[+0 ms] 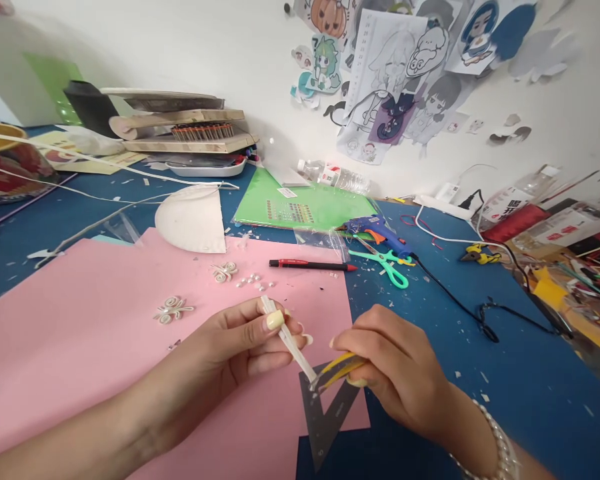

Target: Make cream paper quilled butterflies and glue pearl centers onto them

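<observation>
My left hand [245,343] pinches a narrow white strip [297,351] between thumb and fingers, its lower end slanting down to the right. Yellow tweezers [343,365] are gripped in my right hand [400,357], with their tips at that lower end. Under the tips a grey triangle ruler [321,427] lies partly over the edge of a pink sheet [100,353]. Beyond my left hand rest two curled cream ornaments, one nearer [173,310] and one farther [224,271]. Several white beads [254,281] lie beside the farther one.
A black-and-red pen [310,265] crosses the sheet. To its right are green scissors [393,270] and a blue glue gun [385,237] with a black cable. Behind lie a cream rounded piece [193,223] and a green sheet [260,197]. Yellow-handled pliers [481,255] are farther right.
</observation>
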A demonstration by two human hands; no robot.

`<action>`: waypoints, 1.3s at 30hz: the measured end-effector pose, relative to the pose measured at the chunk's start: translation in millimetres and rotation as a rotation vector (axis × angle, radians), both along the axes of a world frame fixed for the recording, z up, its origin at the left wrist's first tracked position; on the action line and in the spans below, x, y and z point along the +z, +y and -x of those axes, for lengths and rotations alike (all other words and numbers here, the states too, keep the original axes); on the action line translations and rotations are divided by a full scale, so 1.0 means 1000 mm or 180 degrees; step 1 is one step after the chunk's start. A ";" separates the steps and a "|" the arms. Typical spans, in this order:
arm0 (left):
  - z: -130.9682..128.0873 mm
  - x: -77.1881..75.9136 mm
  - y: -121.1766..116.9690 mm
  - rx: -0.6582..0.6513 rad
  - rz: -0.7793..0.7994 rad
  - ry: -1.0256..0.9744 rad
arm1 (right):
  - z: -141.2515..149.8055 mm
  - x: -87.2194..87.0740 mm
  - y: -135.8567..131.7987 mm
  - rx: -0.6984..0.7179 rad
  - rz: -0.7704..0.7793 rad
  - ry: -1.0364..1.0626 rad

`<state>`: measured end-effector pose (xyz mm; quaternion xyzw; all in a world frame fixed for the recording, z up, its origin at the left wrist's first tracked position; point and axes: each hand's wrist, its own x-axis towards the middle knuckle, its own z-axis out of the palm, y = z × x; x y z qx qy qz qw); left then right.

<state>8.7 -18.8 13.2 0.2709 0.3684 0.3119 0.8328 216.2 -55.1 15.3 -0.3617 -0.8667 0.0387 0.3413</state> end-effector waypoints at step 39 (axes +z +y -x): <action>-0.008 0.006 -0.007 0.0679 0.0501 0.0007 | 0.009 0.007 -0.011 -0.0813 -0.0938 -0.0417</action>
